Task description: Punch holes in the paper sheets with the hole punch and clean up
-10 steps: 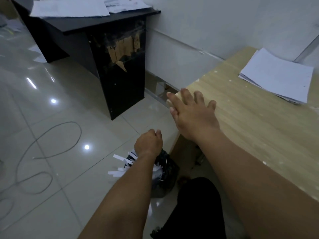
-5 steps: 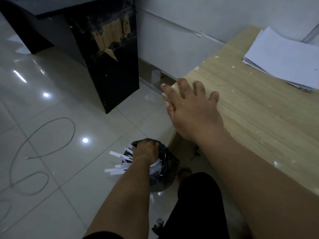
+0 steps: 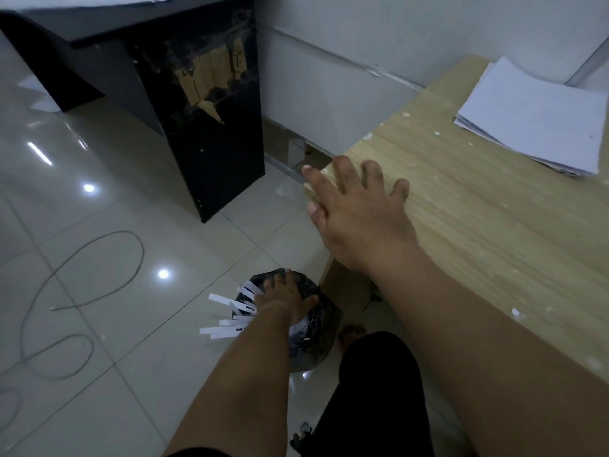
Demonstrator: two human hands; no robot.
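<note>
A stack of white paper sheets point(image 3: 534, 117) lies at the far right corner of the light wood-grain worktop point(image 3: 494, 232), with small white paper specks scattered over the surface. The right hand point(image 3: 359, 219) rests flat at the worktop's near left corner, fingers spread, holding nothing. Below that corner, on the pale tiled floor point(image 3: 99, 324), stands a black plastic-lined waste bin point(image 3: 316, 331) with white paper strips point(image 3: 227, 318) sticking out. The left hand point(image 3: 283, 300) presses palm-down into the bin's mouth, fingers loosely extended; whether it grips anything cannot be told.
</note>
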